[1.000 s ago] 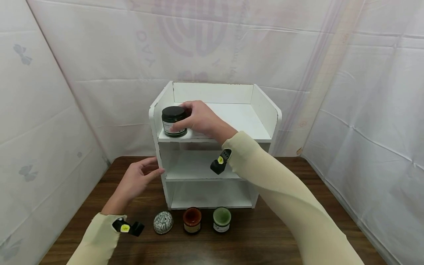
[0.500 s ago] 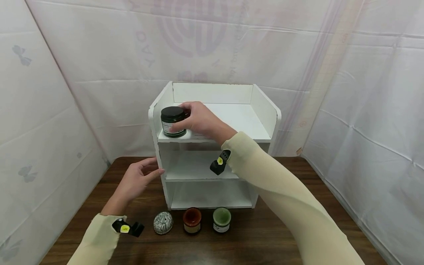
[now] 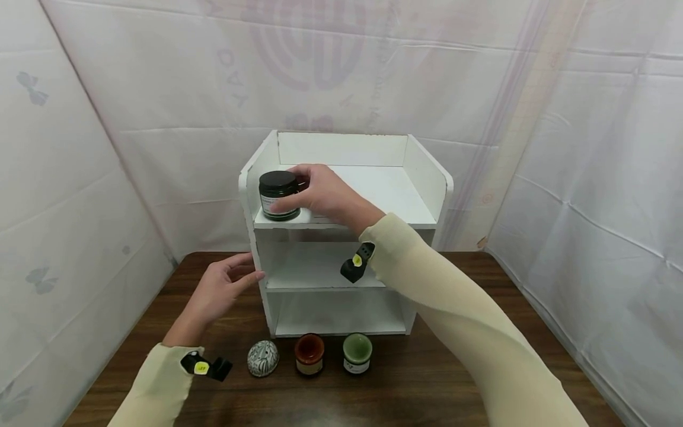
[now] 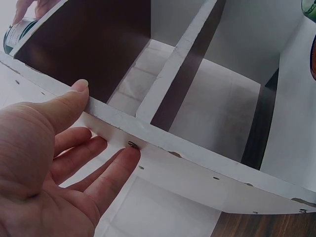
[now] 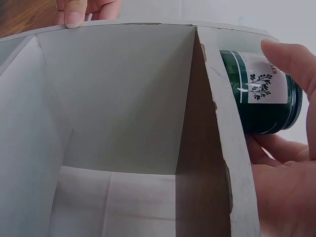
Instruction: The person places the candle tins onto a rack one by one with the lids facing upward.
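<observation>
Standing upright left of the right hand [image 3: 324, 191], the jar [image 3: 276, 190] is being gripped by it, the shelf [image 3: 312, 264] by the left hand [image 3: 220, 290].

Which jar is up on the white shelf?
The dark green jar with the black lid, held by the right hand. The red jar and pale green jar stand on the table.

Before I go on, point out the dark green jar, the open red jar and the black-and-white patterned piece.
Dark green jar [image 5: 264, 89]: right wrist view, on its white label.
Open red jar [image 3: 309, 359]: head view, front wall.
Black-and-white patterned piece [image 3: 262, 359]: head view, middle of its rounded top.
</observation>
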Action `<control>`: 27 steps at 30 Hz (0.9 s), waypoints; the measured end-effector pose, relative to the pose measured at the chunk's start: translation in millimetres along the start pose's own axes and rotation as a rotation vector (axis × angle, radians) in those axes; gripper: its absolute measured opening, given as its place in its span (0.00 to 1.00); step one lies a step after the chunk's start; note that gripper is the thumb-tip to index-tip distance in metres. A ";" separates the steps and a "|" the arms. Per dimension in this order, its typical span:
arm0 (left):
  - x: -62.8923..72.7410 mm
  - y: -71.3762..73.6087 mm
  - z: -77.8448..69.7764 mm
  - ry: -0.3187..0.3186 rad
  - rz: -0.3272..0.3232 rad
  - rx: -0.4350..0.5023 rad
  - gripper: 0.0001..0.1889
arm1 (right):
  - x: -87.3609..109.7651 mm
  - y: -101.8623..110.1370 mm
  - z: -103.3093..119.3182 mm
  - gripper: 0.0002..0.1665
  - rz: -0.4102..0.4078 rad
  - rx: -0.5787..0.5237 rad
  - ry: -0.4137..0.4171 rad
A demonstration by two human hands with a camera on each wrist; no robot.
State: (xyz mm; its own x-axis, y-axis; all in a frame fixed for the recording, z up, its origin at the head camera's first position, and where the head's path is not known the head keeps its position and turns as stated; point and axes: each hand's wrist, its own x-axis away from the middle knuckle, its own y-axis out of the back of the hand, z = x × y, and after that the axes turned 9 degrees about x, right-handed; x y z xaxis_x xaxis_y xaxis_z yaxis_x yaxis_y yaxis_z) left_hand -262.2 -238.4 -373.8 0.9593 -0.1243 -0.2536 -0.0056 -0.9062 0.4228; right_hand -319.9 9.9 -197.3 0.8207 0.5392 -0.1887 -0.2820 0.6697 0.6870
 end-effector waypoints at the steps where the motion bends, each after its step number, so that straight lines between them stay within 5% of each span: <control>1: -0.1 0.0 -0.5 -0.001 0.001 0.003 0.30 | 0.8 0.5 -0.4 0.34 -0.006 -0.003 0.004; 14: 0.2 -1.5 -3.9 -0.002 -0.009 0.006 0.29 | 18.4 14.2 -2.0 0.43 -0.080 -0.189 0.003; 27: -1.4 -2.6 -0.8 0.012 -0.016 -0.004 0.30 | 41.9 17.4 -7.7 0.40 -0.186 -0.139 0.026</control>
State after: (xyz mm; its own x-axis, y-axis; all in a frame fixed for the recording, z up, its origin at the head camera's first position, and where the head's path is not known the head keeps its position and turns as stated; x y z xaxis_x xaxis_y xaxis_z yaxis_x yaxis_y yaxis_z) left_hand -263.3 -235.5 -373.8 0.9626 -0.1047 -0.2498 0.0110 -0.9064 0.4223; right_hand -294.2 48.0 -198.7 0.8524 0.4119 -0.3222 -0.1944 0.8215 0.5361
